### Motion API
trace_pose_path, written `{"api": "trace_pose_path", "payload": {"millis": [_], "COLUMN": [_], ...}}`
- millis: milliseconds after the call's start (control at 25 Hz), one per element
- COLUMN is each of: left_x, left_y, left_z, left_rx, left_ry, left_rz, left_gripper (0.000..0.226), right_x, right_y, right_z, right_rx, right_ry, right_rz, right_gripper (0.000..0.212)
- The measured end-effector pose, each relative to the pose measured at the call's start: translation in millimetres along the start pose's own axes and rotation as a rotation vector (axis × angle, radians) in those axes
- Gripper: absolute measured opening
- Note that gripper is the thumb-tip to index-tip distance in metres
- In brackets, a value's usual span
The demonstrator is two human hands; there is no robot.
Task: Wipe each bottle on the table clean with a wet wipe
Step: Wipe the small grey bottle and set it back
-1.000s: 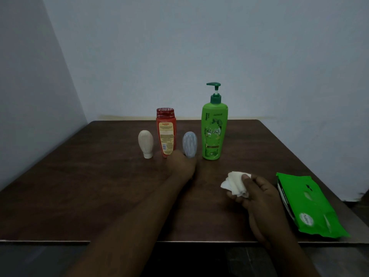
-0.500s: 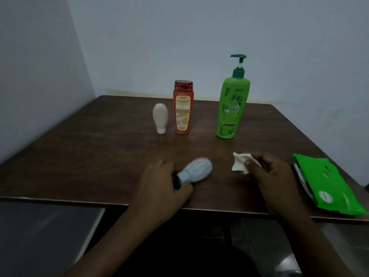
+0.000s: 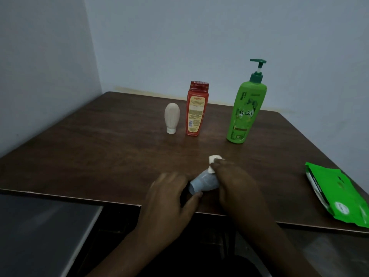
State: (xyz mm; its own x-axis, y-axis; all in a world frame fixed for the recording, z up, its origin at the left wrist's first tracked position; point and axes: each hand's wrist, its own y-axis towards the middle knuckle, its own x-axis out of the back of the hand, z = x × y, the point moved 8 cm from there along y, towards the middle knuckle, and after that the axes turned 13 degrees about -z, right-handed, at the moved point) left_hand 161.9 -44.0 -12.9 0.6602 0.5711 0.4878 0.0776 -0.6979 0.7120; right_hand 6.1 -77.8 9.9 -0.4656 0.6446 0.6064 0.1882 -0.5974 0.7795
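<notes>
A small grey-blue bottle (image 3: 201, 183) lies on its side near the table's front edge. My left hand (image 3: 169, 194) grips its cap end. My right hand (image 3: 235, 184) presses a white wet wipe (image 3: 213, 161) onto the bottle's body and hides most of it. Further back stand a small beige bottle (image 3: 172, 117) on its cap, a red bottle (image 3: 196, 108) and a tall green pump bottle (image 3: 246, 108), all upright and untouched.
The brown wooden table (image 3: 99, 156) fills a corner between two pale walls. A green wet-wipe pack (image 3: 339, 194) lies at the right front, partly over the table's edge. A grey surface (image 3: 40, 232) sits lower at the left front.
My left hand took the grey-blue bottle from the row and laid it down near the front edge. My right hand brought the wipe over onto it.
</notes>
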Motion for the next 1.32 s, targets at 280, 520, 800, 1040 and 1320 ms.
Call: {"api": "trace_pose_path", "payload": {"millis": [280,520,800,1040,1320], "left_x": [0,-1,-2,-2,-3], "left_y": [-2,-2,-1,0,0], "left_z": [-2,-1,-3,-4,-3], "left_rx": [-0.011,0.005,-0.012,-0.023,-0.016], "left_ry": [-0.015,-0.017,-0.002,0.023,0.031], "left_rz": [0.0,0.014,0.015,-0.006,0.012], "left_gripper": [0.023,0.03,0.028,0.024,0.027], "right_x": [3,-6,-9,-7,-5], "right_y": [4,-12,-2,10,0], "right_z": [-4,39,33,-10,2], "right_rx": [0.09,0.266,0.191,-0.032,0.026], "right_ry": [-0.078,-0.143,-0.199,-0.189,-0.149], "right_rz": [0.068,0.143,0.201,0.309,0.269], "right_gripper": [0.047,0.044,0.039,0.062,0.062]}}
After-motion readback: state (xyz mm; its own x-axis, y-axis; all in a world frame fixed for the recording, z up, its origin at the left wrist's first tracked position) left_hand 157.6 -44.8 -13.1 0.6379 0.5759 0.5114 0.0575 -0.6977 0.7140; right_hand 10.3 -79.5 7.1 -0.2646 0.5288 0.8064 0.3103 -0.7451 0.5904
